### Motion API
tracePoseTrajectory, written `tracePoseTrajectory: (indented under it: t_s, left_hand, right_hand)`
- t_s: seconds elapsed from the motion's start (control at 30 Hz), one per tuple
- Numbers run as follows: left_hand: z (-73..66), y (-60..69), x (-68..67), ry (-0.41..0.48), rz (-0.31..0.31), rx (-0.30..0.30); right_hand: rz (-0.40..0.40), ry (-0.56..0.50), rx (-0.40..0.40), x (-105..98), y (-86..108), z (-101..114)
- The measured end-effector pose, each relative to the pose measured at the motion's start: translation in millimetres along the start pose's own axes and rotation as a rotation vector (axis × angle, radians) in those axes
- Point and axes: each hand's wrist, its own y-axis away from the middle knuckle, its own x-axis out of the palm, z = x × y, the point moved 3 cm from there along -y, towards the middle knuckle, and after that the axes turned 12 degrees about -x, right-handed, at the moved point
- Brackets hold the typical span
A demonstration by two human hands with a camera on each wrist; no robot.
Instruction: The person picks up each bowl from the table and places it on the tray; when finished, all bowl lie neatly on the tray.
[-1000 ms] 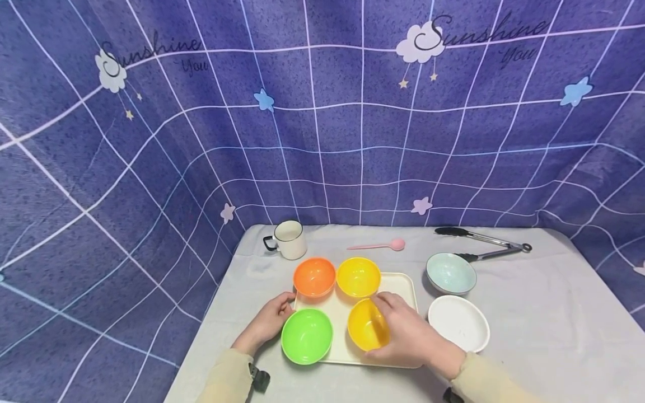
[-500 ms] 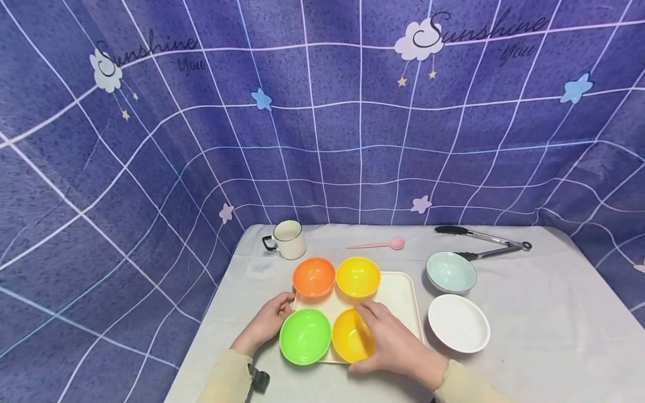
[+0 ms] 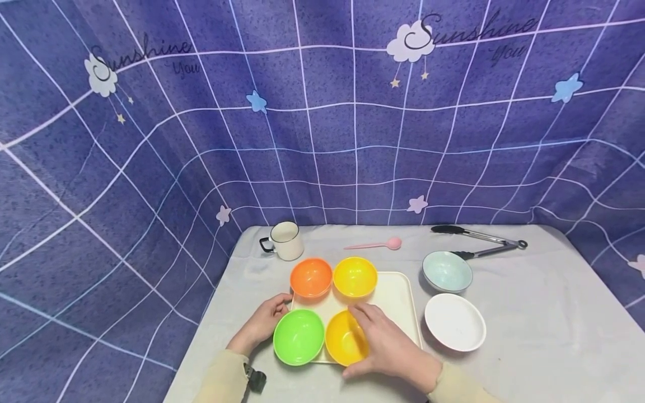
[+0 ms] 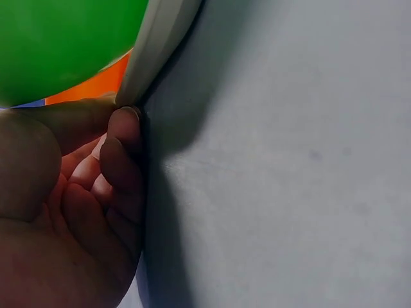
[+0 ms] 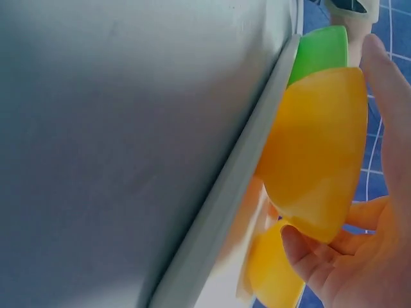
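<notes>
My right hand (image 3: 385,342) spans the near yellow bowl (image 3: 345,338), fingers at its far rim and thumb by its near side. In the right wrist view, curled fingertips (image 5: 297,247) touch this bowl's outer wall. My left hand (image 3: 263,322) grips the left edge of the cream tray (image 3: 398,305); the left wrist view has its thumb and curled fingers meeting at the tray rim (image 4: 151,54). Beside that hand, a green bowl (image 3: 299,337) stands at the tray's near left corner. An orange bowl (image 3: 311,278) and another yellow bowl (image 3: 355,277) stand behind.
To the tray's right are a pale blue bowl (image 3: 447,271) and a white bowl (image 3: 455,323). Black-tipped tongs (image 3: 484,238) lie at the back right. A pink spoon (image 3: 385,244) and a white mug (image 3: 286,241) are along the back, before a blue patterned curtain (image 3: 322,129).
My right hand has moved the near yellow bowl left and slightly toward me, up beside the green bowl. The green bowl has shifted slightly left. The left hand stays at the tray edge.
</notes>
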Motion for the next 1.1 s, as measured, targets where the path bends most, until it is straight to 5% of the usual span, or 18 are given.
tracePoseTrajectory:
  t_s: [0.3,0.8,1.1]
  left_hand:
    - [6.0,-0.2,0.4,-0.011,-0.013,-0.023]
    - [4.3,0.2,0.1,0.002,-0.009,-0.023]
    - [5.0,-2.8,1.8,0.031,0.009,-0.033]
  right_hand:
    - [-0.086,0.042,0.084,-31,16.3,-14]
    - [-0.399,0.245,0.227,-92,122.1,-65]
    - [-0.399,0.196,0.303,-91,138.2,-80]
